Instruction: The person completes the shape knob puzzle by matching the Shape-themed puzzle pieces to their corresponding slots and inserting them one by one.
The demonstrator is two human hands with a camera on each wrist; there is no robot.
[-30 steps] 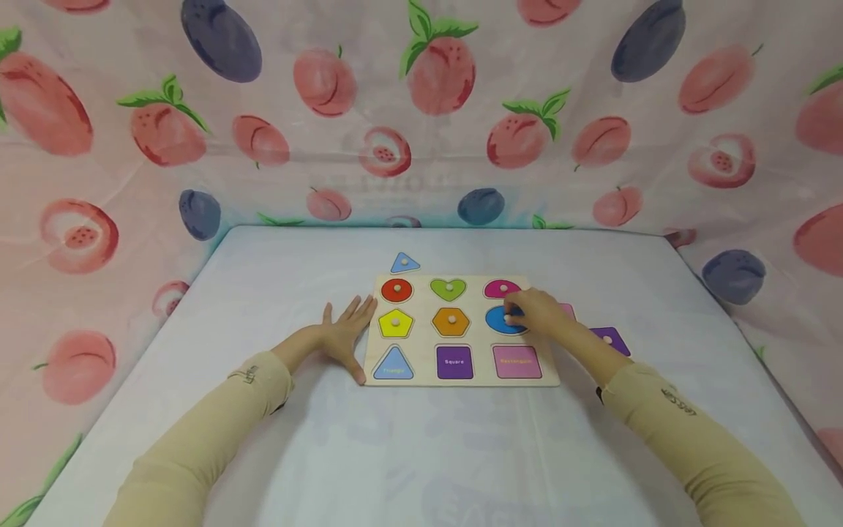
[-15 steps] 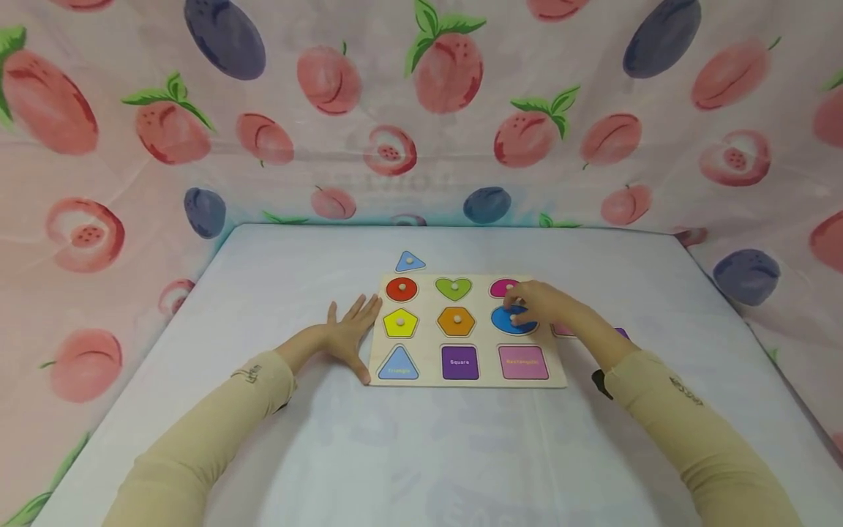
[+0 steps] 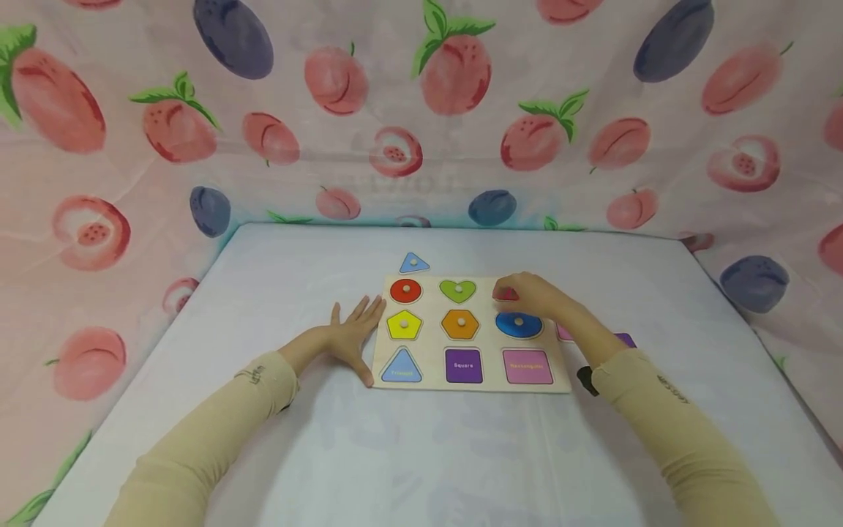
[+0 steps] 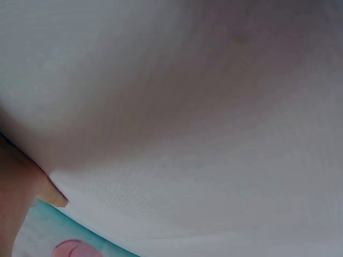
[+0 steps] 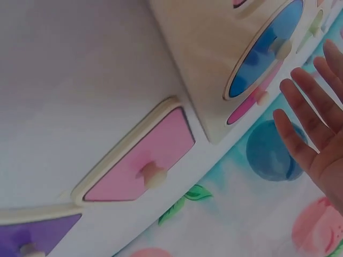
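Note:
A wooden knob puzzle board [image 3: 431, 373] lies flat on the table. My left hand [image 3: 345, 340] rests at its left edge, fingers spread; part of that hand [image 4: 21, 184] shows in the left wrist view. Over the board's upper right, my right hand [image 3: 532, 294] hovers by the magenta half-circle [image 3: 507, 294], partly covering it. In the right wrist view its fingers [image 5: 308, 101] are extended, clear of the half-circle's knob. Just below sits the blue oval [image 3: 507, 324] in its recess. Red circle [image 3: 398, 293], green heart [image 3: 451, 294], yellow pentagon [image 3: 396, 329] and orange hexagon [image 3: 454, 333] also fill their recesses.
Behind the board lies a loose light-blue triangle [image 3: 408, 265]. To its right are a loose pink piece [image 5: 174, 139] and a purple piece [image 5: 48, 233]. The front-row triangle [image 3: 400, 362], square [image 3: 464, 377] and rectangle [image 3: 527, 375] recesses show printed labels. A fruit-print cloth [image 3: 448, 168] stands behind.
My right hand has lifted off the blue oval's knob and moved away from me to the magenta half-circle. The left hand stays at the board's edge. The head view has shifted slightly.

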